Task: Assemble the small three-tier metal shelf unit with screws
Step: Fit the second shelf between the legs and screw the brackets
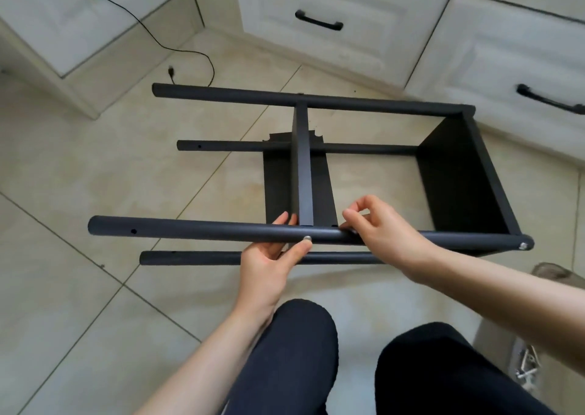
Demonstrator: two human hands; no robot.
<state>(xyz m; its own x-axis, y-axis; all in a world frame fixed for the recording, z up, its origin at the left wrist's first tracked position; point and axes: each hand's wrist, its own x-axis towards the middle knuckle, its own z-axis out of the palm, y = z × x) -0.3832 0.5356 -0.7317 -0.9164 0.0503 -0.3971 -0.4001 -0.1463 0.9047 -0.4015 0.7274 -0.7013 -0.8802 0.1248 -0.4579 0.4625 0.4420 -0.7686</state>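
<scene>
We cannot see much of the loose hardware [527, 364] at the lower right edge; it is cut off and too small to name. Our knees [304, 351] hide the floor below the frame, and the right hand [384, 227] covers whatever its curled thumb and fingers pinch against the near upper tube [196, 231].

The shelf unit [316, 174] is matte black metal: four round tubes, two flat sheet shelves. It lies on its side on pale glossy floor tiles [95, 167], its long axis running left to right, open tube ends pointing left, the end shelf [456, 177] at the right. The middle shelf [303, 167] stands edge-on between the tubes.

Our left hand [272, 256] cups the near tube from below, fingers loosely wrapped behind it, the thumb tip touching a silver screw head [306, 239]. Another screw [523, 245] shows at the tube's right end.

White cabinets [332, 18] with black handles stand behind, and a black cable [177, 50] trails on the tiles.
</scene>
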